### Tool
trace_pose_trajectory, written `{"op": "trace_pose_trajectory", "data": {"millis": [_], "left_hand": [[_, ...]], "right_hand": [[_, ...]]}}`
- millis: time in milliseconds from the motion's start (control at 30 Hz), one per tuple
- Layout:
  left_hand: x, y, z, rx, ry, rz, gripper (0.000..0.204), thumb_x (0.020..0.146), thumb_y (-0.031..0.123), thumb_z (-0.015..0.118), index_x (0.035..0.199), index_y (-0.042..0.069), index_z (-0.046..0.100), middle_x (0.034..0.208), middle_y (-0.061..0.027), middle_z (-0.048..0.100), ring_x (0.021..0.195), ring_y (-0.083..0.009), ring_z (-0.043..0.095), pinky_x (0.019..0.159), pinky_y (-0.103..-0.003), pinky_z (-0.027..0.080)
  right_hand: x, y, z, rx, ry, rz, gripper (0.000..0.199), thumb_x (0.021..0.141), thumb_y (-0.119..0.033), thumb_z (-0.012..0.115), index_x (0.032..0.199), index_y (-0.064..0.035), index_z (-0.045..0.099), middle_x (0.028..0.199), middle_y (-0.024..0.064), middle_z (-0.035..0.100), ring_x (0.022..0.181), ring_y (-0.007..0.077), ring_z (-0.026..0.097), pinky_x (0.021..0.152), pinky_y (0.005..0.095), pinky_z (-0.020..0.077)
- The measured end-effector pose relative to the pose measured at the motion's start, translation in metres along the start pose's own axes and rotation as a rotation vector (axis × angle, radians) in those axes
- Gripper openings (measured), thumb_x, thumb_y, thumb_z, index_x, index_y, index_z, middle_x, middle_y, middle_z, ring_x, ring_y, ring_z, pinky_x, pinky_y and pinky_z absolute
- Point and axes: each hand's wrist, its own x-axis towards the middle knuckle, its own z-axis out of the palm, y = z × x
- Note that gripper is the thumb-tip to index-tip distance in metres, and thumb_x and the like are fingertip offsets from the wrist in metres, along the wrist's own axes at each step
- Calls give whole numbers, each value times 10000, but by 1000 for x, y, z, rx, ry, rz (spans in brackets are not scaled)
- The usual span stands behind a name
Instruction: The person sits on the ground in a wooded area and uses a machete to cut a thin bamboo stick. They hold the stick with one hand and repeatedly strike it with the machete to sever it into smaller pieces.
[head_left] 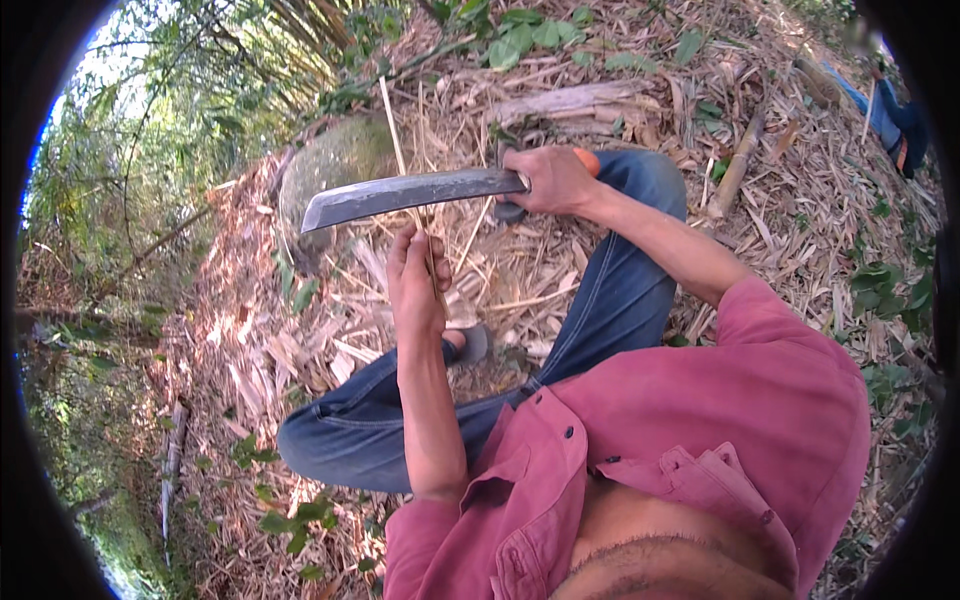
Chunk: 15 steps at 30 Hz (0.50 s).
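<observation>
My right hand (555,180) is closed round the handle of a machete (415,192), and an orange end of the handle (588,161) sticks out behind my fist. The long grey blade points left, roughly level, its broad tip over the edge of a mossy rock. Just below the blade, my left hand (415,280) pinches a thin pale bamboo strip (392,122) between thumb and fingers. That strip runs upward past the blade, which crosses in front of it. Whether the blade touches the strip, I cannot tell.
Beyond the blade stands the mossy rock (335,172). A split piece of wood (575,103) and a stick (740,168) lie among dry shavings. My bent legs in jeans (610,290) flank the work spot. Blue cloth (888,122) shows far right; bamboo stems rise behind.
</observation>
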Motion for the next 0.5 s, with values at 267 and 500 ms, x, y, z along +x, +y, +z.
{"op": "trace_pose_trajectory", "data": {"millis": [267, 500], "left_hand": [[1, -10, -10, 71, -14, -23, 243, 958, 159, 500, 1168, 36, 503, 685, 24, 446, 442, -24, 336, 362, -173, 233], [-22, -5, -13, 137, -29, -57, 367, 976, 155, 463, 1313, 10, 468, 640, 62, 379, 441, 1, 306, 360, -156, 226]], "right_hand": [[0, 1, 21, -49, -56, -87, 258, 676, -291, 711, 757, -80, 587, 694, 131, 609, 647, 327, 627, 581, 434, 479], [19, 15, 23, -71, -90, -25, 261, 671, -276, 712, 773, -67, 594, 717, 115, 623, 668, 304, 636, 602, 421, 491]]}}
